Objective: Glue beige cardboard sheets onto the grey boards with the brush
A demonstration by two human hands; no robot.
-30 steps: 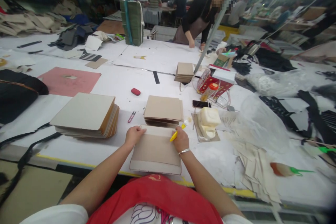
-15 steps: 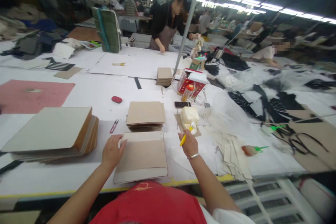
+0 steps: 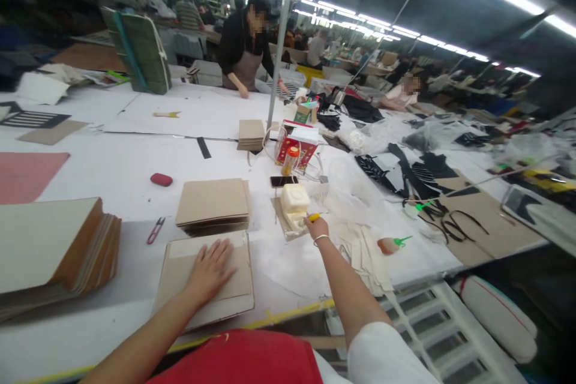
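My left hand (image 3: 211, 270) lies flat, fingers stretched out, on a tan cardboard panel (image 3: 180, 273) with a paler strip along its far edge. My right hand (image 3: 317, 228) is closed around a yellow-handled brush (image 3: 314, 216). Its tip is hidden at the low front part of a cream-white plastic container (image 3: 295, 199), which stands on a piece of cardboard (image 3: 279, 216). Just beyond the panel sits a stack of cardboard sheets (image 3: 213, 204). Pink-handled thread snips (image 3: 155, 230) lie left of the panel.
A thick stack of boards (image 3: 49, 246) stands at the left. Behind the container are a phone (image 3: 284, 181), an orange-capped bottle (image 3: 290, 160) and a red box (image 3: 303, 147). Fabric strips (image 3: 366, 258) and a glue bottle (image 3: 391, 245) lie at right. A co-worker (image 3: 245, 51) stands across the table.
My left hand has moved from the panel's left edge onto its surface. My right hand has brought the brush down to the container's front. The whole view has swung rightward.
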